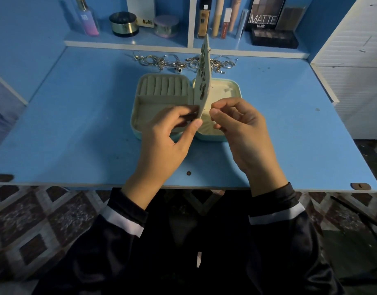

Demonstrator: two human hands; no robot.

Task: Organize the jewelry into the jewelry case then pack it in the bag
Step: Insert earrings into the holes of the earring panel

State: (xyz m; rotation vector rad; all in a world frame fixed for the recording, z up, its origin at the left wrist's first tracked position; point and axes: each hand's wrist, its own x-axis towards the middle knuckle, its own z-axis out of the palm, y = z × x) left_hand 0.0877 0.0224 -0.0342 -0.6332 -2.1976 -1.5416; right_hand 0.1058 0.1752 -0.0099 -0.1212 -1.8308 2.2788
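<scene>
Home dressing corner: blue desk [77, 124], back shelf [128, 42] at 12 o'clock stocked with perfume bottle [87, 20], cream jars [123, 24], lip-colour tubes [226, 22], "MATTE" eyeshadow palette [263, 15]; patterned floor tiles [34, 220] at 7 o'clock.

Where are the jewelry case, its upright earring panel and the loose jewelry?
jewelry case [164, 87]: head view, empty ring rolls in its left half.
earring panel [204, 81]: head view, middle of the upright flap.
loose jewelry [172, 63]: head view, tangle behind the case.

Blue table [77, 124] — open jewelry case [162, 90] at centre, jewelry heap [172, 62] behind.
</scene>
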